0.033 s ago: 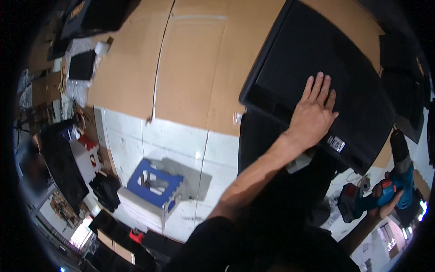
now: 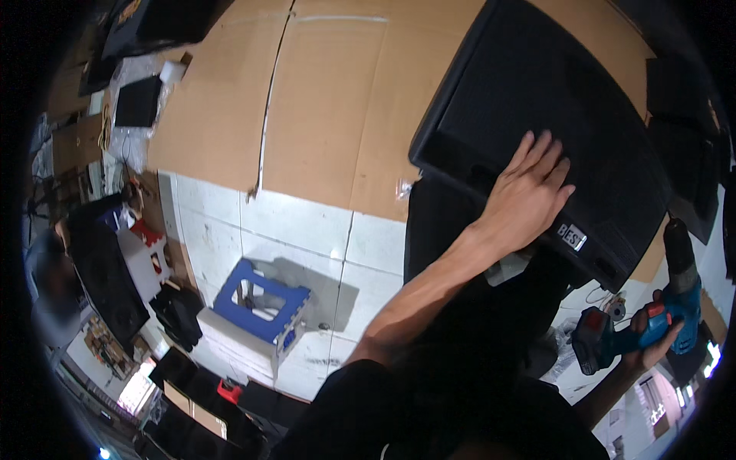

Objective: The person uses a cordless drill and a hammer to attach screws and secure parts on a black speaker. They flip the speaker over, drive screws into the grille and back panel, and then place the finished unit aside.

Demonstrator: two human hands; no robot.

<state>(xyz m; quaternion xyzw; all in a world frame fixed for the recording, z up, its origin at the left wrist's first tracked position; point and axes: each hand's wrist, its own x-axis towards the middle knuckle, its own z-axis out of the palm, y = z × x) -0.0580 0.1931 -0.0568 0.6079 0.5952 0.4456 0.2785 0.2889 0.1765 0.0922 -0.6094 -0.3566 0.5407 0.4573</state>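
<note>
A large black speaker cabinet (image 2: 567, 84) with a grille front and a small badge lies at the right, in front of me. My left hand (image 2: 530, 188) rests on its grille, fingers spread and slightly bent, holding nothing. At the far right, my right hand (image 2: 658, 349) is wrapped round the grip of a teal and black cordless drill (image 2: 682, 295). The drill's chuck points away from me, its tip close to the cabinet's right edge. Whether the bit touches the cabinet I cannot tell.
Flat cardboard (image 2: 322, 107) covers the floor ahead, ending at white tiles (image 2: 376, 264). A blue and white folding stool (image 2: 253, 314) stands left of me. More black cabinets (image 2: 682, 153) are at the far right. Beside a blurred person at the left is another black speaker (image 2: 103, 272).
My left hand has slid slightly toward me on the grille, its fingers a little more bent. The view has shifted slightly; the drill stays almost in place.
</note>
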